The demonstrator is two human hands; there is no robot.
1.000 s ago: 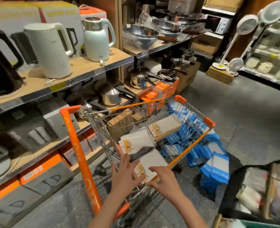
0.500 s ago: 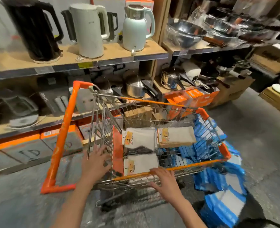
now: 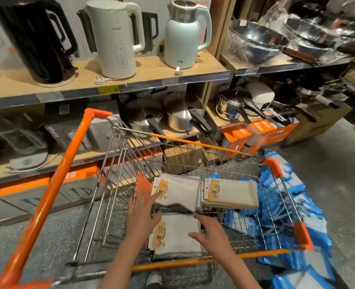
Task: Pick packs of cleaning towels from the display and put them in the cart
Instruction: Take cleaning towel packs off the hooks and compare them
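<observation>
Cart (image 3: 214, 148), centre of frame: steel wire basket with orange plastic corners and rails, the orange handle bar running down the left side. We note the open mesh shows the grey speckled floor through it.

Towel packs, three counted, lying flat on the basket floor in the lower centre. The nearest pack (image 3: 178, 236) is a pale cloth square with a yellow and orange label at its left edge. The second pack (image 3: 177, 195) lies just beyond it, a dark layer showing at its near edge. The third pack (image 3: 231, 196) sits to the right of the second, beige, with a thicker stacked edge. We judge they are laid side by side so the soft, floppy bundles stay flat and leave room for more.

Left hand (image 3: 142, 213): fingers straight and spread, resting at the label edges of the two nearer packs, gripping nothing.

Right hand (image 3: 209, 231): fingers loosely extended over the right edge of the nearest pack, holding nothing that we can see. We read both hands as squaring the packs up.

Blue packets (image 3: 297, 236), right of frame: glossy film wrappers heaped on the floor beyond the mesh.

Upper frame: shelf (image 3: 151, 82) of wood with a metal lip, bearing a black kettle (image 3: 39, 38), a white kettle (image 3: 116, 36) and a mint-green one (image 3: 183, 36), all smooth and hard.
</observation>
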